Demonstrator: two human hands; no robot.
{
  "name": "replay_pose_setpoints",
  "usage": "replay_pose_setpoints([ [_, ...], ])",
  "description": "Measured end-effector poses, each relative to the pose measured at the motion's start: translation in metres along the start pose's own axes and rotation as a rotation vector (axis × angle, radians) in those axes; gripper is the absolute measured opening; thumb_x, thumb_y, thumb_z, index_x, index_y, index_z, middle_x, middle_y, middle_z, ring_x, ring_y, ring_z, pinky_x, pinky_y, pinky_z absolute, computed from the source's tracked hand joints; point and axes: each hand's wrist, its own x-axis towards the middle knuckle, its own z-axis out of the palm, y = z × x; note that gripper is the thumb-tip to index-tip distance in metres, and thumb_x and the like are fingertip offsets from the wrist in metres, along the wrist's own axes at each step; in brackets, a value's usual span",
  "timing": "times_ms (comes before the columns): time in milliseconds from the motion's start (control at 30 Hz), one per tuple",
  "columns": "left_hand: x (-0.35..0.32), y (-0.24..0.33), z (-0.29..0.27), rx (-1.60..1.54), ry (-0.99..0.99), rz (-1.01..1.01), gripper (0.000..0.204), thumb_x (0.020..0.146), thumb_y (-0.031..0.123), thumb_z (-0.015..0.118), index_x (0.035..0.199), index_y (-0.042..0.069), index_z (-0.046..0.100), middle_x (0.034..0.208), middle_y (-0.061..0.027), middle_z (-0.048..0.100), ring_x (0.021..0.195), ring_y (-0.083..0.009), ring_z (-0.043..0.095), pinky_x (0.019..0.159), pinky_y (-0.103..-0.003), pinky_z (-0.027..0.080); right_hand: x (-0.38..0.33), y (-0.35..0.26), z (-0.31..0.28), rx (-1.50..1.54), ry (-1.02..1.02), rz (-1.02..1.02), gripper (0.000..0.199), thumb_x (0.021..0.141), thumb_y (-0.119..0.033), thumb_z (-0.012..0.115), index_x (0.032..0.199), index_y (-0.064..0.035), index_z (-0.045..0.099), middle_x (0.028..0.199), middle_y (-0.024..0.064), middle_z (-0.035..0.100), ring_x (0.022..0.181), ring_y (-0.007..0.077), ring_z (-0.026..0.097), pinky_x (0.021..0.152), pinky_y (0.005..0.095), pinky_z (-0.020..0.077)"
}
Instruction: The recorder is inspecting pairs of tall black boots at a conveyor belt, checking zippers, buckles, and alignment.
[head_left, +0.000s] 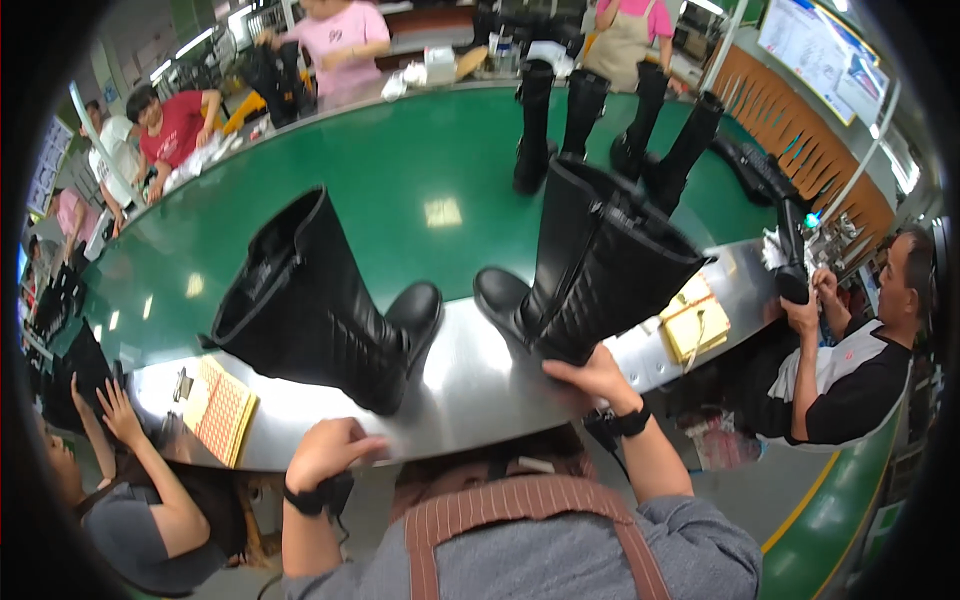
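Observation:
Two tall black boots stand in front of me where the metal edge strip meets the green table, toes turned toward each other. The left boot (345, 345) leans left with its wide shaft opening toward me. The right boot (575, 280) has a side zip and creased leather. My right hand (597, 378) is at this boot's heel, thumb stretched out to the left and fingers partly hidden; whether it touches the leather is hard to tell. Below the left boot, by the table's front edge, my left hand (332, 448) holds nothing, its thumb spread from loosely bent fingers.
Several more black boots (585, 115) stand at the table's far right. Yellow pads (694, 320) lie on the metal strip to the right, and a patterned pad (218, 410) to the left. Co-workers sit close on both sides; the right one (850, 360) handles a black boot. Others work across the table.

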Motion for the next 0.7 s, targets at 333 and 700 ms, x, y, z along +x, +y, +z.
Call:
replay_pose_setpoints([
  [333,0.063,-0.019,0.020,-0.733,0.299,0.498,0.072,0.064,0.012,0.086,0.125,0.000,0.050,0.118,-0.0070,0.058,0.108,-0.0189,0.054,0.096,-0.034,0.043,0.007,-0.030,-0.004,-0.123,-0.143,-0.161,0.073,0.068,-0.031,0.084,0.125,0.0018,0.052,0.113,0.0137,0.062,0.104,0.0210,0.059,0.090,0.0317,0.0458],
  [700,0.101,0.041,0.006,-1.557,0.089,0.562,0.042,0.089,0.020,0.063,0.124,-0.001,0.053,0.122,-0.0093,0.058,0.112,-0.0210,0.056,0.099,-0.036,0.043,0.062,-0.080,0.067,0.745,-0.123,-0.027,0.033,0.087,-0.015,0.064,0.115,0.0022,0.060,0.113,0.0085,0.064,0.105,0.0188,0.059,0.095,0.0332,0.0452],
])
